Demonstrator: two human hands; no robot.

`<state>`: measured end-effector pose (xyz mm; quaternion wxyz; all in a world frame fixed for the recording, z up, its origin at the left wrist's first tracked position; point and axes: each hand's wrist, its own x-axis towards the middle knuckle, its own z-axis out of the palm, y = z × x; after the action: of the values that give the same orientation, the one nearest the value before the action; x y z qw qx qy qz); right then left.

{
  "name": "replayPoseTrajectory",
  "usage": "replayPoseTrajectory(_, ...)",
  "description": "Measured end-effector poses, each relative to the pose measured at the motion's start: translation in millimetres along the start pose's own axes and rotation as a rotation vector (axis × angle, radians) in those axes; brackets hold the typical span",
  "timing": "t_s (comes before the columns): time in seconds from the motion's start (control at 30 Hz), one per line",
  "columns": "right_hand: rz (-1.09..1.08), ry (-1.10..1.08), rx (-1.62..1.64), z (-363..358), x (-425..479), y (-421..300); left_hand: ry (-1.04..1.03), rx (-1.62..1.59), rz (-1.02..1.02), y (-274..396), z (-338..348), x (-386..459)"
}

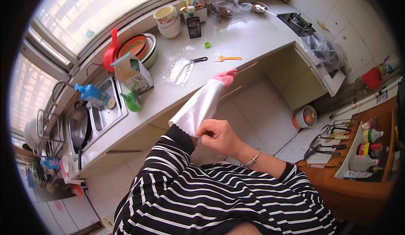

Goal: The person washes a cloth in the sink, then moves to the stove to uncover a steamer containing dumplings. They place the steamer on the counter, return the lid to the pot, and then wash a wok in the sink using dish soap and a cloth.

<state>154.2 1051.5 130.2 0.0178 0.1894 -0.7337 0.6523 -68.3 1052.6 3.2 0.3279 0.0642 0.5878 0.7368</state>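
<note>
My left hand (pixel 225 77) is inside a long rubber glove (pixel 199 103) with a pink hand part and a white sleeve. The gloved fingers reach past the counter's front edge and hold nothing I can see. Between thumb and fingers, my right hand (pixel 219 136) pinches the scalloped cuff at my left forearm. This hand is bare, with a bangle on the wrist. On the counter (pixel 190 47) beyond the glove lie an orange-handled brush (pixel 228 58), a black-handled utensil (pixel 200 59) and clear plastic packaging (pixel 179 72).
A green spray bottle (pixel 132 102) and an opened carton (pixel 134 77) stand near the sink (pixel 107 116), which has a blue bottle (pixel 93 94) beside it. Stacked bowls (pixel 167 23) and a propped phone (pixel 194 28) are farther back. A wooden cabinet (pixel 332 187) stands at right.
</note>
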Motion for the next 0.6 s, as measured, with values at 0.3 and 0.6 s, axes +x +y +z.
replayPoseTrajectory(0.3, 0.023, -0.050, 0.089, 73, -11, -8, -0.065, -0.827, 0.549, 151, -51, -162)
replayPoseTrajectory(0.6, 0.096, -0.514, 0.062, 267, -13, -39, -0.092, -0.969, 0.989, 172, -190, -402)
